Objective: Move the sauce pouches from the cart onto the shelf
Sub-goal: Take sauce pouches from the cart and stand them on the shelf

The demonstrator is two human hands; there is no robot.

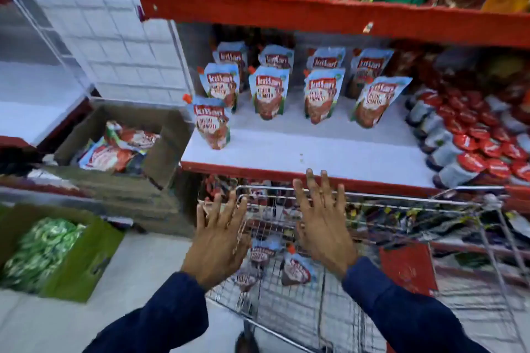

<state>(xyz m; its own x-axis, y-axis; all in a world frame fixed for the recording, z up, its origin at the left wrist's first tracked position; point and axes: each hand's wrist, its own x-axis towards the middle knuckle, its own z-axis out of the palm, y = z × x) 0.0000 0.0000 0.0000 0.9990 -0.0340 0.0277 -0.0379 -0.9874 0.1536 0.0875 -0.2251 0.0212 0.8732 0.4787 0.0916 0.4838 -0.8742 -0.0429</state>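
Several tomato sauce pouches [268, 93] stand upright in rows on the white shelf [301, 152] with a red front lip. A few more pouches [296, 269] lie flat on the floor of the wire cart [387, 203] below the shelf. My left hand [219, 241] hovers over the cart's near left corner, fingers spread, holding nothing. My right hand [322, 219] hangs over the cart's middle, also spread and empty, its fingertips just below the shelf lip. Both sleeves are dark blue.
A cardboard box [169, 146] with more pouches sits left of the shelf. A green carton [83, 264] of green packets stands on the floor at the left. Red-capped bottles [470, 135] lie on the shelf's right part. A red flap [407, 269] is in the cart.
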